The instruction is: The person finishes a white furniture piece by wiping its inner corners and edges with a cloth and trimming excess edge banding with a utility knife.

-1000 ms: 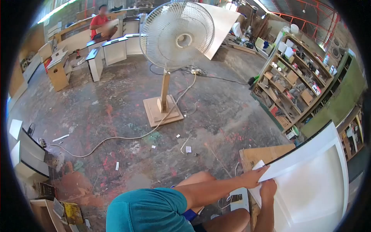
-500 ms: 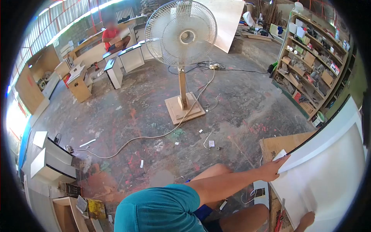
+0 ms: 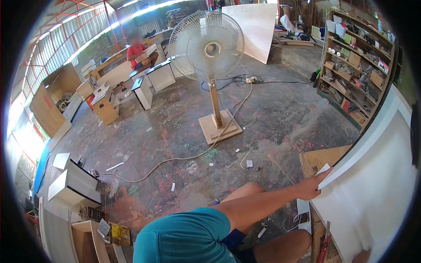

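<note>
Got a big white black-edged panel (image 3: 373, 188) with raised border, over the tan wooden counter (image 3: 316, 159), gripped by the left hand (image 3: 312, 185). Can't tell the grip on the right hand (image 3: 362, 257), now well apart, unlike a second ago.

In front of me, the paint-stained concrete floor (image 3: 276, 114) carries a pedestal fan (image 3: 212, 55), winding pale cord (image 3: 175, 158) and paper scraps (image 3: 249, 163); a wooden board (image 3: 318, 158) bears the white panel (image 3: 368, 193) and a red-handled tool (image 3: 323, 252).

Right grip (image 3: 362, 257) cut off below; white panel (image 3: 372, 188) cut off rightward
</note>
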The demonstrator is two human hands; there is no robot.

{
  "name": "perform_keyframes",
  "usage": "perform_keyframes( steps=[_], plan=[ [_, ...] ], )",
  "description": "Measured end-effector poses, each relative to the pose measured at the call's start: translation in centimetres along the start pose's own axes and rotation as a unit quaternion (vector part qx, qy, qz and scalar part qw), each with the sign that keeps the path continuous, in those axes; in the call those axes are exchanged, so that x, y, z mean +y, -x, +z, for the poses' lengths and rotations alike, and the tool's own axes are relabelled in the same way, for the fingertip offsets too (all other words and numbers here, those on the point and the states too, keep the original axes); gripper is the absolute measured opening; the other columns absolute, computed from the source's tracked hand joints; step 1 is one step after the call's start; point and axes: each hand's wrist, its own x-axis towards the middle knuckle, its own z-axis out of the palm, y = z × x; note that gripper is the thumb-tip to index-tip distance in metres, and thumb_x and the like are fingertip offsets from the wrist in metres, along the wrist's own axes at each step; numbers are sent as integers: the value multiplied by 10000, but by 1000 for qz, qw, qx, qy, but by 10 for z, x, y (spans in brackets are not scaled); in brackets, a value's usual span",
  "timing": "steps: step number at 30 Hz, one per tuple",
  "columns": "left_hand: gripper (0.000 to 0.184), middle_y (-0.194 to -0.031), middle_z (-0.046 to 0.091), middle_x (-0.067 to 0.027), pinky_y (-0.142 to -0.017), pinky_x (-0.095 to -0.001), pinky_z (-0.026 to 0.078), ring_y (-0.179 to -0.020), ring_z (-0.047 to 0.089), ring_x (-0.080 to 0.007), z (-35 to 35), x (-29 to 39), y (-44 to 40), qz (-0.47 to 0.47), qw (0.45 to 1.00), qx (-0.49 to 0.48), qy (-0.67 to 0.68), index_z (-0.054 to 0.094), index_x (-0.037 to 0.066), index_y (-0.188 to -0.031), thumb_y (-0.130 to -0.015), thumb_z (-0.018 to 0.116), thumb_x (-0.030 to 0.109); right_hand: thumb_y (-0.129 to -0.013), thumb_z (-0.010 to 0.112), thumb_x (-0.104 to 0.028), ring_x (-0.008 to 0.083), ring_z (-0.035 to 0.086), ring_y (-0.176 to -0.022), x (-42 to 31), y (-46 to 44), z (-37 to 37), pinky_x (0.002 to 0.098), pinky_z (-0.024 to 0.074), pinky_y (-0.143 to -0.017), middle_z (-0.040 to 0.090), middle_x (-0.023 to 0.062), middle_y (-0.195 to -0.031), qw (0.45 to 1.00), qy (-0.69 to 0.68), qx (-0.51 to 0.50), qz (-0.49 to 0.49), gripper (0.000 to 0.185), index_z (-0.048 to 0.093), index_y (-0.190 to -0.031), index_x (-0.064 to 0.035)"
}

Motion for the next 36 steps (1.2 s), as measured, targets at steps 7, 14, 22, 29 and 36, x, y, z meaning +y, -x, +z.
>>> perform_keyframes(
  steps=[7, 14, 22, 29, 36],
  plan=[
    [1000, -1561, 281, -268, -1127, -468, 360, -1320, 436, -456, 3, -6, -2, -20, 1000, -6, -1, -14, 154, -1595, -793, 554, -26, -939, 519, -271, 264, 714, -811, 6, 13, -14, 404, 572, -642, 724, 105, -941, 999, 2, -47, 11, 302, 729, -1000, -62],
    [997, -1563, 280, -275, -1007, -476, 448, -1080, 617, -418, -11, 10, 6, -33, 999, -27, 30, -35, 150, -1592, -813, 565, -14, -937, 517, -273, 285, 701, -848, -7, 16, -66, 428, 559, -669, 716, 113, -959, 995, 19, -85, 49, 317, 725, -992, -40],
    [1020, -1551, 295, -284, -988, -476, 461, -1001, 647, -402, 0, -10, 0, 12, 1000, 1, -11, -52, 144, -1589, -802, 576, -22, -933, 512, -288, 289, 678, -895, 19, 17, 79, 454, 540, -730, 713, 115, -978, 995, 64, 67, 27, 337, 718, -1054, -52],
    [1035, -1548, 300, -283, -960, -487, 471, -959, 653, -399, 1, -13, -1, 37, 999, 14, -32, -48, 142, -1589, -792, 595, -6, -964, 467, -297, 340, 635, -1058, 6, 15, -5, 495, 496, -851, 672, 125, -1155, 991, 126, -47, -3, 376, 709, -1109, -47],
    [1049, -1570, 267, -266, -1013, -477, 441, -958, 651, -405, -4, -6, -1, 4, 1000, -15, -10, -56, 136, -1588, -785, 605, 0, -953, 470, -305, 332, 634, -1067, -4, 16, -22, 479, 482, -884, 668, 136, -1171, 976, 188, -108, -17, 404, 704, -1141, -35]
  ],
)
